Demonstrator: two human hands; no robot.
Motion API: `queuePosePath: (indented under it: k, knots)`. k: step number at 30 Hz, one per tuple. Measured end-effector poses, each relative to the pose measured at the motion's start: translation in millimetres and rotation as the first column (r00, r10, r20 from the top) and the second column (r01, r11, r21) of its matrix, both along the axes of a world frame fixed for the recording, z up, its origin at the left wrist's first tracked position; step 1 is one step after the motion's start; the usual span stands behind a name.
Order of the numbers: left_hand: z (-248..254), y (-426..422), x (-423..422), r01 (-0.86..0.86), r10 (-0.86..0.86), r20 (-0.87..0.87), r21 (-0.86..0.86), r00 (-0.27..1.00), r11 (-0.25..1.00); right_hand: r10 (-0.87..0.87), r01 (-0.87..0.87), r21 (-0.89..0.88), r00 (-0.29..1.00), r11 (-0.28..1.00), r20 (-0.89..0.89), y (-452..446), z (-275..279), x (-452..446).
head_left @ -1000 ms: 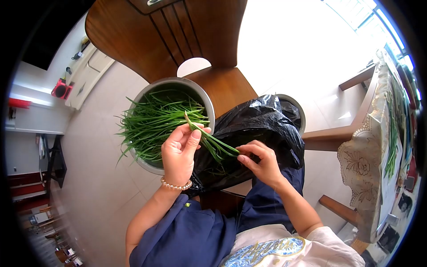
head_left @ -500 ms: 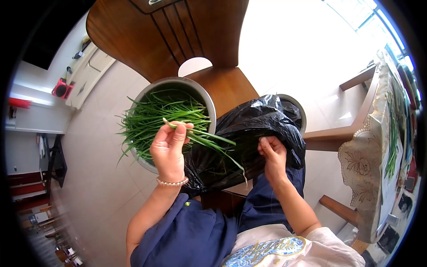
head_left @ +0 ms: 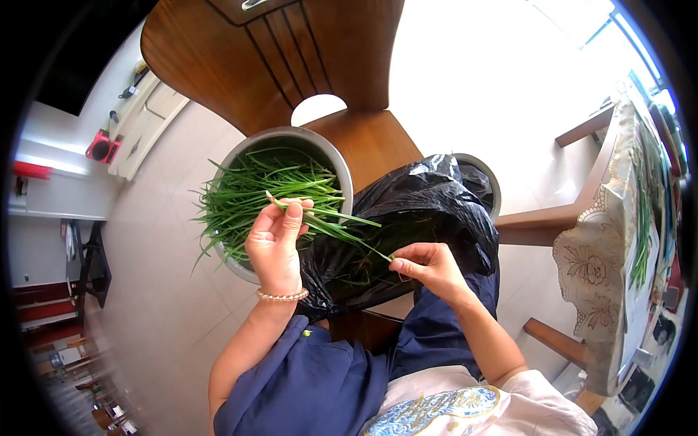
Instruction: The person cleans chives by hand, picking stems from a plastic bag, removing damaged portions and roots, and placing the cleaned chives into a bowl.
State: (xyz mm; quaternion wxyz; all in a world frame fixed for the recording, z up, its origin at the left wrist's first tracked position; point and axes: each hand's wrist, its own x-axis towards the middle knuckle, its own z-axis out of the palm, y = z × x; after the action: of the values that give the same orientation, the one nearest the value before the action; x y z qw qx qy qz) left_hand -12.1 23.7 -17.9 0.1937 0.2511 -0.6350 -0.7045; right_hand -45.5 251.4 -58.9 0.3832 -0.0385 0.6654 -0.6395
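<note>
"In the head view, at centre, what did each hand hold?"

"The left hand [head_left: 276,238] pinched a small bunch of green stalks [head_left: 331,227] near its pale end, over the metal basin [head_left: 342,171]; the bunch reached across the black bag [head_left: 432,185]. The right hand [head_left: 432,270] had thumb and forefinger closed on a thin leaf tip [head_left: 386,256] of that bunch."

"From your distant station, what hazards did you judge?"

"I judged two. A hard tug on the right could have snapped the leaf, or drawn whole stalks from the left pinch. A loosened pinch could have dropped stalks into the bag's mouth."

"And the containers?"

"The basin held heaped long greens [head_left: 265,182], some overhanging its rim; a knock could have spilled those. Beside it the bag gaped, with thin scraps [head_left: 358,277] inside, dimly lit. Behind, a round grey container [head_left: 496,195] showed its rim and dark plastic; I could not tell its contents."
</note>
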Motion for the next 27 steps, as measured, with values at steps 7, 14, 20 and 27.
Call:
queuePosePath:
  k: [7,14,20,27]
  knots:
    - [-2,-3,1,-0.064,0.065,-0.027,0.019,0.998,0.998,-0.283,0.298,-0.205,0.954,0.932,0.097,-3,-24,2]
    - [6,-9,3,-0.063,0.068,-0.008,0.276,0.998,0.959,-0.297,0.327,0.074,0.917,0.942,-0.266,5,-55,-5]
    - [11,-18,3,-0.034,0.061,-0.072,0.331,0.996,0.943,-0.322,0.477,0.146,0.757,0.867,-0.568,-2,-35,-6]
    - [14,-20,3,-0.034,0.062,-0.066,0.357,0.996,0.933,-0.181,0.423,0.249,0.748,0.871,-0.638,-4,-21,-8]
